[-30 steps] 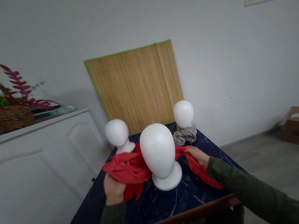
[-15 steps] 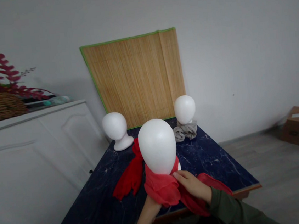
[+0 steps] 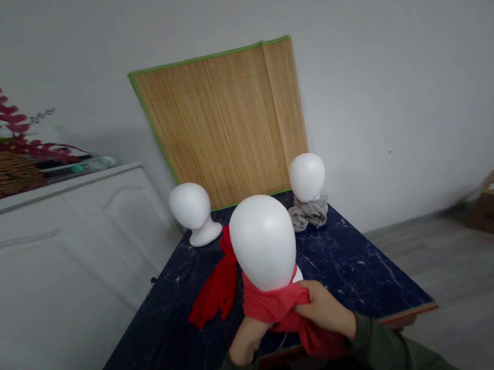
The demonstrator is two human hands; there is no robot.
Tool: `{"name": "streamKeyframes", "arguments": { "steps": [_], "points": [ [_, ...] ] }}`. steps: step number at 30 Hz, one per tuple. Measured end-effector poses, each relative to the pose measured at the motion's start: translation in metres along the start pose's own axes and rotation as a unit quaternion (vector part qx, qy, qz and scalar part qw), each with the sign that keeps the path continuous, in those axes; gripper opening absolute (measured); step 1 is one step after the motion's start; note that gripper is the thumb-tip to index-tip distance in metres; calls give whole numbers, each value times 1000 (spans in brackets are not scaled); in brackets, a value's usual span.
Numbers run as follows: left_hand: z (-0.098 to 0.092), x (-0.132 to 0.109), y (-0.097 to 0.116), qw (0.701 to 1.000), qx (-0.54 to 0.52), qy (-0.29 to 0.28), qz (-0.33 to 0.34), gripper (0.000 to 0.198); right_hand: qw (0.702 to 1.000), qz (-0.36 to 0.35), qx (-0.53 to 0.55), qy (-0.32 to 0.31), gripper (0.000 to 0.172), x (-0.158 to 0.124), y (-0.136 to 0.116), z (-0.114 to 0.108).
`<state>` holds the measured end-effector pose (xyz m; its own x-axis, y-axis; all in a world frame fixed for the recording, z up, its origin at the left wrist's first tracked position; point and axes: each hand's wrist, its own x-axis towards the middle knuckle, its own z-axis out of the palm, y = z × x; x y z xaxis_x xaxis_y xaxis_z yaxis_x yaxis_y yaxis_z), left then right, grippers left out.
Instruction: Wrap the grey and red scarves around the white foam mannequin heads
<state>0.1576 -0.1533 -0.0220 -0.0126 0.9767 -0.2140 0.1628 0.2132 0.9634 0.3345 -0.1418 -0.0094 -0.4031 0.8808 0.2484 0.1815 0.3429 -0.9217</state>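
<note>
A white mannequin head stands near the front of the table with a coral-red scarf wrapped around its neck. My right hand is closed on the scarf at the right side of the neck, and a length of cloth hangs below it past the table edge. From the lower left my left hand reaches under the wrapped scarf. Its fingers are hidden by the cloth, so its grip does not show.
A bright red cloth lies left of the head. Behind stand a bare mannequin head on the left and another head with a grey scarf on the right. A bamboo mat leans against the wall; a white cabinet flanks the table.
The scarf's front looks tighter and flatter around the neck. The loose end that lay across the table's right side now hangs lower, nearer the right hand. The left hand has risen slightly.
</note>
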Motion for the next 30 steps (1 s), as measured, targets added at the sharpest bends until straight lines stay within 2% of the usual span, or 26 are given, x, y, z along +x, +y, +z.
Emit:
{"name": "streamKeyframes", "arguments": {
  "steps": [3, 6, 8, 9, 11, 13, 15, 16, 18, 20, 22, 23, 25, 27, 29, 30],
  "points": [
    [-14, -1, 3, 998, -21, -59, -29, 54, 988, 36, -96, 119, 18, 13, 20, -18],
    [-22, -4, -1, 996, -39, -85, 11, 43, 979, 49, -129, 149, 18, 25, 36, -26],
    [-23, -8, -5, 994, -48, -87, 39, 41, 981, 37, -116, 148, 23, 29, 41, -23],
    [-22, -10, -6, 993, -50, -93, 47, 37, 984, 33, -103, 140, 27, 29, 42, -19],
    [-21, -15, -4, 987, -33, -149, 59, 27, 993, 34, -53, 100, 41, 28, 42, -10],
    [-20, -20, 7, 966, 30, -245, 80, 23, 996, 48, 46, 60, 58, 26, 39, -1],
    [-16, -23, 25, 926, 123, -340, 105, 25, 979, 89, 171, 59, 69, 26, 34, 2],
    [-13, -23, 36, 904, 170, -376, 110, 25, 964, 115, 227, 69, 69, 26, 31, 1],
    [-4, -18, 59, 863, 236, -434, 105, 24, 933, 167, 311, 62, 59, 28, 25, -5],
    [10, -9, 80, 832, 258, -481, 101, 22, 905, 202, 374, -3, 46, 31, 20, -16],
    [28, 3, 97, 808, 242, -523, 118, 18, 880, 213, 420, -65, 43, 34, 20, -30],
    [37, 8, 103, 800, 223, -541, 133, 16, 876, 208, 430, -72, 43, 35, 22, -38],
    [55, 17, 107, 800, 173, -548, 173, 14, 886, 179, 426, -29, 42, 36, 31, -55],
    [72, 23, 98, 832, 92, -512, 193, 21, 904, 141, 397, 69, 41, 35, 43, -73],
    [85, 27, 79, 862, -12, -488, 138, 32, 907, 100, 364, 188, 39, 35, 57, -92],
    [89, 29, 67, 863, -57, -494, 86, 38, 901, 81, 353, 239, 37, 35, 64, -101]
  ]
}}
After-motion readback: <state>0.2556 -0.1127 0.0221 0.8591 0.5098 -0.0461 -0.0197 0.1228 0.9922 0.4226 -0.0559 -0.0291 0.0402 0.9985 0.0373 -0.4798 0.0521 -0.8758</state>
